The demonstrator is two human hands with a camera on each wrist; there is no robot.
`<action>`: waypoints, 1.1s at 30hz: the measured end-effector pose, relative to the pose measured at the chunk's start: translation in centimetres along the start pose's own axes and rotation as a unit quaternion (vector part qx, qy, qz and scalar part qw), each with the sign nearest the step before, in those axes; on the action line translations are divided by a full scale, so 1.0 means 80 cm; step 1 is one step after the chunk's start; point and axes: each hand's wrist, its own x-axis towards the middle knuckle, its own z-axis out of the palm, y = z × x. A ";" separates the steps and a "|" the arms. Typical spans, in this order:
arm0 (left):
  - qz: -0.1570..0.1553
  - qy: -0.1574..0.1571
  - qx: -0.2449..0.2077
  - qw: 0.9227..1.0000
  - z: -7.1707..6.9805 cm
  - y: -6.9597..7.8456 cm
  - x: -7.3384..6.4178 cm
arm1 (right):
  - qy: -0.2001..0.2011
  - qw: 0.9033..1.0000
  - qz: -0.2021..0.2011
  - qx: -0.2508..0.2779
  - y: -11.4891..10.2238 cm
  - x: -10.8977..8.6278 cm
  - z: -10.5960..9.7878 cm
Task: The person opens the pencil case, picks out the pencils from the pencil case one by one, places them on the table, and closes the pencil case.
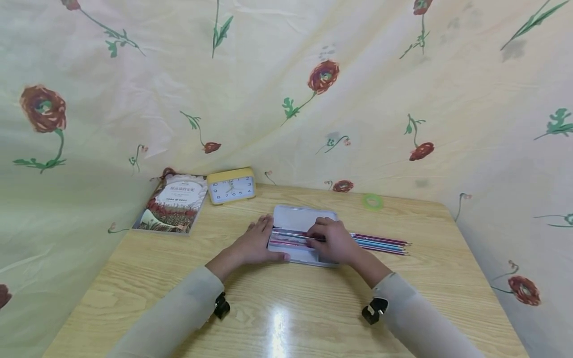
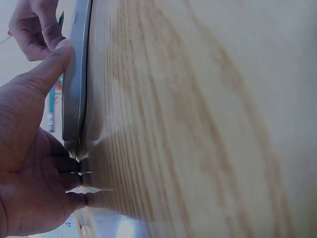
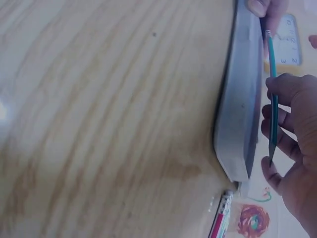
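Observation:
An open, light grey metal pencil case (image 1: 302, 255) lies on the table with its lid (image 1: 302, 216) tipped back. My left hand (image 1: 254, 244) holds its left end, the thumb on the front rim and the fingers along the side. In the right wrist view a sharpened green pencil (image 3: 274, 104) is pinched between the fingers and thumb of my right hand (image 3: 297, 114), just over the case, its dark tip toward the thumb. Inside the case a pinkish-red pencil (image 1: 286, 243) shows; my right hand hides part of the interior.
Several pencils (image 1: 382, 244) in purple, blue and dark red lie to the right of the case. A green tape roll (image 1: 372, 201) sits behind them. At the back left are a yellow clock (image 1: 231, 186) and a book (image 1: 174, 204). A flowered curtain (image 1: 250, 99) surrounds the table.

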 end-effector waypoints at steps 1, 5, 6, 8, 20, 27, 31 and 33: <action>-0.001 0.001 0.001 1.000 0.000 0.001 -0.001 | 0.002 1.000 0.005 0.021 0.003 -0.001 -0.002; 0.000 0.002 -0.001 1.000 -0.002 0.003 -0.001 | 0.003 0.995 0.040 0.087 0.013 -0.005 -0.011; -0.001 0.002 -0.003 1.000 -0.002 0.003 -0.001 | 0.002 0.994 0.049 0.097 0.015 -0.007 -0.014; 0.000 0.002 -0.009 1.000 -0.002 0.004 -0.001 | 0.001 0.993 0.062 0.105 0.020 -0.012 -0.020; 0.002 0.000 -0.009 1.000 0.000 0.003 -0.001 | -0.011 0.994 0.090 0.055 0.044 -0.051 -0.051; 0.001 0.001 -0.014 1.000 0.000 0.002 -0.003 | 0.013 0.997 0.075 0.029 0.061 -0.078 -0.059; 0.000 0.000 -0.019 1.000 0.001 0.001 -0.003 | 0.031 0.997 0.066 0.018 0.066 -0.093 -0.066; -0.001 -0.001 -0.019 1.000 0.001 0.001 -0.003 | 0.042 0.997 0.060 0.014 0.068 -0.099 -0.070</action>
